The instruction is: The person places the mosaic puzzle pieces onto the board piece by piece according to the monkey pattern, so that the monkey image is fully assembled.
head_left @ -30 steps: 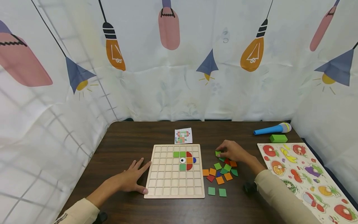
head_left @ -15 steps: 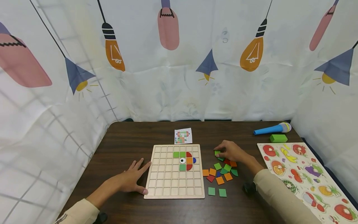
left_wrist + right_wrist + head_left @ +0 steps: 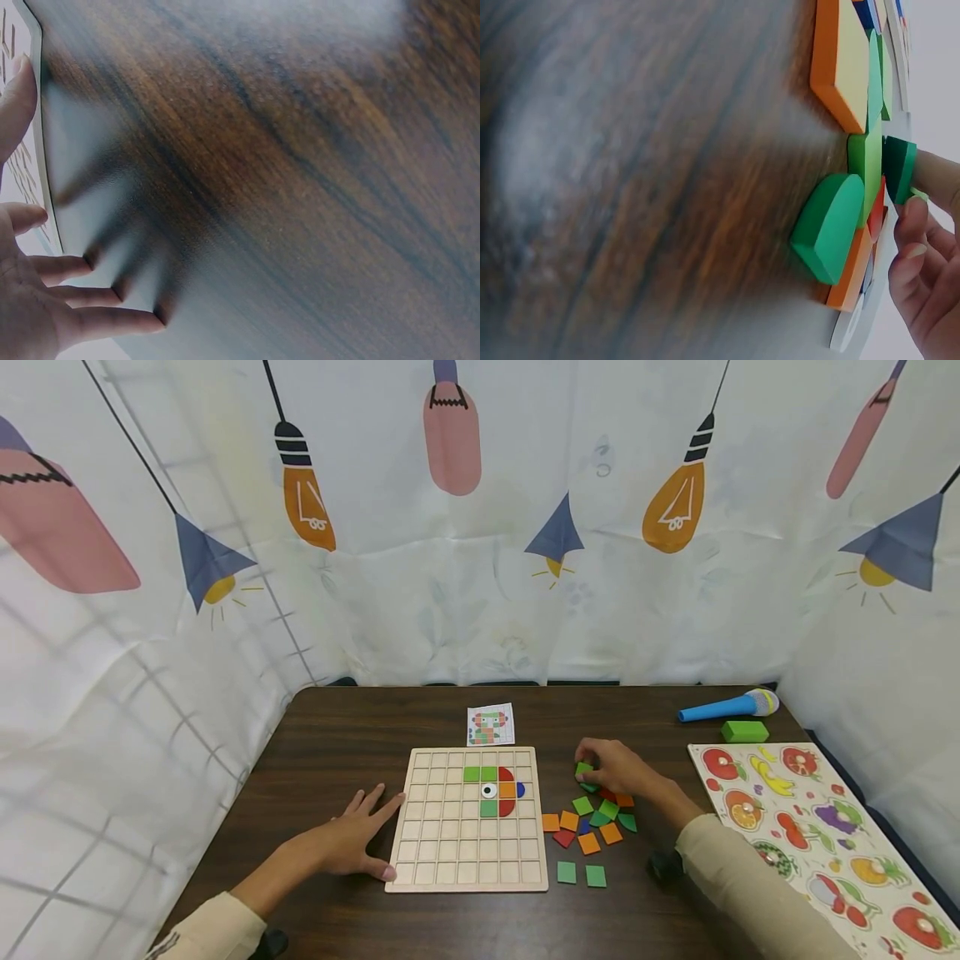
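My left hand (image 3: pixel 348 837) lies spread at the left edge of a wooden grid board (image 3: pixel 442 860), thumb and index finger touching the rim, the other fingers on the table. On the board sit light green and green squares, red rounded pieces, an orange square (image 3: pixel 507 790), a blue piece and a white eye piece (image 3: pixel 489 791). Right of the board, my right hand (image 3: pixel 618 768) pinches a light green square tile (image 3: pixel 584 767) above the loose pieces. A dark green piece (image 3: pixel 898 169) shows right at the fingertips in the right wrist view. The palm is partly hidden in the head view.
Loose orange, red, blue and green tiles lie right of the board, with two green squares (image 3: pixel 581 874) nearer me. A pattern card (image 3: pixel 491 724) is behind the board. Farther right are a toy microphone (image 3: pixel 729 704), a green block (image 3: pixel 745 732) and a fruit puzzle board (image 3: pixel 806 835).
My right hand has stayed over the loose pieces with only slight finger movement, the light green tile still in its fingertips. The left hand has not moved.
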Motion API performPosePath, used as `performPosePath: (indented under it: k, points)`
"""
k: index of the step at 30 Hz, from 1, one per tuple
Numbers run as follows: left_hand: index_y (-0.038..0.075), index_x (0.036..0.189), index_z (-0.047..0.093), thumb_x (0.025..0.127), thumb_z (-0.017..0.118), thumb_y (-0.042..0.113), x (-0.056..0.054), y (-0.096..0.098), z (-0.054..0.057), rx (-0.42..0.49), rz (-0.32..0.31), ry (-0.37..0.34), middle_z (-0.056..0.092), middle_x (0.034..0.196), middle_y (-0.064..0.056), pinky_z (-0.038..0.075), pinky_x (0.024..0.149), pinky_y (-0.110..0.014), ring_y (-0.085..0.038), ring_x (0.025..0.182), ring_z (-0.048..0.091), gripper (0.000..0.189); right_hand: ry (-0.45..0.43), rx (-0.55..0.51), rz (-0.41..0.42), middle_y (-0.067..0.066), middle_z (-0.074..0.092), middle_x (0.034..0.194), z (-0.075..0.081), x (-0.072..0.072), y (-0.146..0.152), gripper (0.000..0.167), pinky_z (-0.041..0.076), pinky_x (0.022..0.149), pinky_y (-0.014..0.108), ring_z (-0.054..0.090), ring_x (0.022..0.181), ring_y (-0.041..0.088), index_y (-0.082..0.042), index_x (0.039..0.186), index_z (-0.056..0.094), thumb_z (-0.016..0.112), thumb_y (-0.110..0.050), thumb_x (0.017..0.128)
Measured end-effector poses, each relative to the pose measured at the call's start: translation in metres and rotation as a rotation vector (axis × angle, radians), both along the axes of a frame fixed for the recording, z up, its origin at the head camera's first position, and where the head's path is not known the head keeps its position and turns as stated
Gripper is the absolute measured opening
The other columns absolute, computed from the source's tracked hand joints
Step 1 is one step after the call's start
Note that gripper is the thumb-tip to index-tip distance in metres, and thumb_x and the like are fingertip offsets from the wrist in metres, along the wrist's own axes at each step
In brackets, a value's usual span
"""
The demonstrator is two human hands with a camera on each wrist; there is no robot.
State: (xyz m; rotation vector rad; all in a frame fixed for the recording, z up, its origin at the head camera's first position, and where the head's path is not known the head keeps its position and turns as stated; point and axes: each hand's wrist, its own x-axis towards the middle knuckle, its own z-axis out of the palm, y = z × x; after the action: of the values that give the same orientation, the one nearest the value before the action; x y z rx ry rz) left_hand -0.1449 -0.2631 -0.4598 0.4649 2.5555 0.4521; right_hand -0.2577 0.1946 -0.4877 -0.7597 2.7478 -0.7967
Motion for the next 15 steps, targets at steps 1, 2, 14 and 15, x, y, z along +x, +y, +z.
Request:
performPosePath:
  k: [1, 2, 14, 15]
  points:
    - [0.015, 0.162, 0.018, 0.078, 0.079, 0.057, 0.0, 0.0, 0.0, 0.002, 0.003, -0.004, 0.007, 0.165, -0.03, 0.025, 0.096, -0.085, -0.063, 0.146, 0.007, 0.112, 0.002, 0.002, 0.003, -0.004, 0.062, 0.087, 0.0, 0.0, -0.001, 0.015, 0.048, 0.072, 0.032, 0.054, 0.077, 0.012, -0.016, 0.1, 0.064, 0.076, -0.02, 0.091]
    - [0.015, 0.162, 0.018, 0.078, 0.079, 0.056, 0.0, 0.0, 0.0, 0.004, 0.005, -0.007, 0.007, 0.165, -0.03, 0.025, 0.096, -0.085, -0.063, 0.146, 0.007, 0.112, 0.004, 0.004, 0.005, -0.004, 0.062, 0.087, 0.0, 0.0, -0.002, 0.015, 0.048, 0.073, 0.032, 0.054, 0.077, 0.012, -0.016, 0.101, 0.064, 0.075, -0.02, 0.092]
    - [0.013, 0.162, 0.019, 0.077, 0.082, 0.054, -0.001, 0.001, 0.002, 0.021, 0.01, -0.009, 0.007, 0.164, -0.032, 0.026, 0.095, -0.085, -0.065, 0.144, 0.007, 0.113, -0.024, 0.001, -0.005, -0.003, 0.059, 0.085, 0.009, 0.002, -0.022, 0.023, 0.046, 0.072, 0.031, 0.053, 0.076, 0.013, -0.014, 0.117, 0.065, 0.067, -0.026, 0.098]
    - [0.013, 0.162, 0.019, 0.076, 0.082, 0.054, -0.001, 0.001, 0.001, 0.021, 0.008, -0.006, 0.007, 0.164, -0.032, 0.026, 0.095, -0.085, -0.065, 0.144, 0.008, 0.114, -0.028, -0.002, -0.006, -0.003, 0.059, 0.085, 0.01, 0.002, -0.024, 0.022, 0.046, 0.072, 0.031, 0.053, 0.076, 0.013, -0.014, 0.117, 0.065, 0.067, -0.026, 0.098]
